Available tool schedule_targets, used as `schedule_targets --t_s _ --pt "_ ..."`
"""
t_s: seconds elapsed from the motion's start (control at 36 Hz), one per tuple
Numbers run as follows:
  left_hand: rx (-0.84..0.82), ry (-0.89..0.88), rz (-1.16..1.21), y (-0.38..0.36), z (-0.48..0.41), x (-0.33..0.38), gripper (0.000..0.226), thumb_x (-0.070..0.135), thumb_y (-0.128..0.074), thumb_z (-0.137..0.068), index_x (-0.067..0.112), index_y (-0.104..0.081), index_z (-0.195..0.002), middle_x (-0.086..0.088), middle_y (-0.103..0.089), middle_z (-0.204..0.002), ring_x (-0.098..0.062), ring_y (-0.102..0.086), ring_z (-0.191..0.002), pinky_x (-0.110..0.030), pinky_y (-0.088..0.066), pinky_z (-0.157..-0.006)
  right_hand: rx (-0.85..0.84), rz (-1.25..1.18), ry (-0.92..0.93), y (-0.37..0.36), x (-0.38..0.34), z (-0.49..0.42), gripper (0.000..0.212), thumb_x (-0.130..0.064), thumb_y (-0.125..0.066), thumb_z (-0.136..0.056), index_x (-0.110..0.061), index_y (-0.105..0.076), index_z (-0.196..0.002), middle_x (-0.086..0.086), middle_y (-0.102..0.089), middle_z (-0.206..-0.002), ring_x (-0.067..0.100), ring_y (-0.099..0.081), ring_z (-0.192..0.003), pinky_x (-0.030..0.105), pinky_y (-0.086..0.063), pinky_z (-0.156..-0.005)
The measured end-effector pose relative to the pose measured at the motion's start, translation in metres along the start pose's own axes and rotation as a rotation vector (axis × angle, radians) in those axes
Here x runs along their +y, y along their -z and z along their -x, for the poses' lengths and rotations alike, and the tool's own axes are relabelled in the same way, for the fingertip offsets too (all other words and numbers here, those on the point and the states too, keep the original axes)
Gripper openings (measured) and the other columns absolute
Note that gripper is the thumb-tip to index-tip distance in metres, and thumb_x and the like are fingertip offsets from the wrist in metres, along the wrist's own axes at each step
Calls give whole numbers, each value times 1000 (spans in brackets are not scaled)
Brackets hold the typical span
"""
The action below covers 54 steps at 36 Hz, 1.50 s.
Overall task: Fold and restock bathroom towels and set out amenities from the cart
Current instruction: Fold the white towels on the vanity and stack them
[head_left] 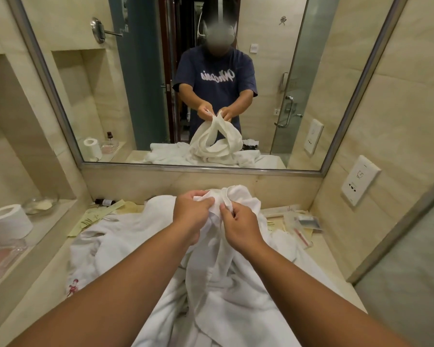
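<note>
Bathroom counter (48, 271) below the mirror (140, 71), heaped with towels (135, 234): fingers of my left hand (193, 209) and right hand (238, 226) pinch one towel (238, 196); folding begins, I judge; next, find corners.

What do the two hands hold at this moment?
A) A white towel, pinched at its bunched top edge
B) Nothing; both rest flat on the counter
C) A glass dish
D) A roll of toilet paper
A: the left hand and the right hand both pinch the bunched edge of the white towel and lift it, while the toilet paper roll stands untouched on the ledge to the left.
</note>
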<state>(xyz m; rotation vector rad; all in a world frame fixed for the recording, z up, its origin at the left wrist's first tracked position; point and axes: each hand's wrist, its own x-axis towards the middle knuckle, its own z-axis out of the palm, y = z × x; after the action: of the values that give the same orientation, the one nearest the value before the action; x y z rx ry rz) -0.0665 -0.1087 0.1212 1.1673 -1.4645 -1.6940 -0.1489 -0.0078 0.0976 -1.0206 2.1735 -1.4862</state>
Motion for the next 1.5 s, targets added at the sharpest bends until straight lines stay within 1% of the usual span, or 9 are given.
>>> schedule_targets --t_s 0.22,0.31,0.36,0.64,0.81,0.94,1.14,1.33,1.5 --pt "-89 -79 73 -9 16 -8 35 21 -55 -105 25 -61 -139 -2 -70 -127 -19 -69 -111 -38 -54 -102 74 96 30 -14 -1 -3 71 -65 -33 -95 -7 -66 -118 9 -69 -116 21 -65 -107 38 -53 -95" --pt "-169 -128 27 -7 23 -8 40 22 -50 -109 23 -53 -148 7 -58 -137 -9 -58 -121 -25 -45 -99 82 115 2 -8 -3 -6 66 -56 -39 -101 -1 -59 -133 7 -57 -136 17 -58 -118 17 -44 -99" --pt "-212 -150 -14 -5 26 -9 41 22 -47 -110 21 -49 -151 14 -51 -133 -1 -54 -116 -22 -40 -98 67 158 28 -1 -3 -6 45 -38 -45 -107 -1 -59 -129 1 -45 -131 13 -53 -112 -1 -33 -84" --pt "-145 -180 -14 -5 25 -12 41 24 -48 -109 17 -51 -150 6 -62 -139 -9 -64 -120 -38 -49 -111 -45 217 184 -5 -3 -1 27 -32 -40 -109 -14 -60 -110 3 -50 -97 8 -50 -88 9 -37 -75" --pt "-231 -71 118 -6 35 -4 49 46 -46 -108 7 -76 -104 -23 -74 -108 -24 -73 -101 -46 -53 -101 -120 305 188 -5 -2 -5 62 -65 -22 -90 -17 -54 -113 4 -48 -102 17 -46 -96 28 -40 -84" --pt "-414 81 281 -1 31 3 72 61 -26 -106 6 -63 -135 -12 -71 -128 -23 -66 -123 -36 -43 -113 -141 324 175 6 -1 -7 55 -63 -56 -81 -26 -53 -121 -2 -42 -105 18 -47 -105 27 -44 -91" --pt "-379 -90 70 2 34 10 31 20 -56 -105 5 -79 -91 -16 -76 -90 -22 -69 -88 -34 -59 -84 -68 283 204 16 -2 -5 14 -21 -62 -99 -15 -56 -110 1 -44 -99 8 -47 -84 7 -38 -73" --pt "-229 -253 -65 -4 38 5 12 17 -77 -89 15 -83 -78 -12 -77 -79 -18 -68 -72 -45 -61 -81 -112 252 197 17 -8 -6 23 -4 -48 -94 -11 -56 -114 3 -43 -102 11 -48 -88 6 -41 -72" --pt "-170 -215 -35 -3 34 4 24 1 -67 -89 18 -81 -80 -11 -77 -81 -22 -71 -74 -39 -63 -71 -88 88 180 26 -2 -3 44 -20 -71 -93 -17 -63 -136 -10 -57 -100 -2 -57 -93 7 -41 -80"
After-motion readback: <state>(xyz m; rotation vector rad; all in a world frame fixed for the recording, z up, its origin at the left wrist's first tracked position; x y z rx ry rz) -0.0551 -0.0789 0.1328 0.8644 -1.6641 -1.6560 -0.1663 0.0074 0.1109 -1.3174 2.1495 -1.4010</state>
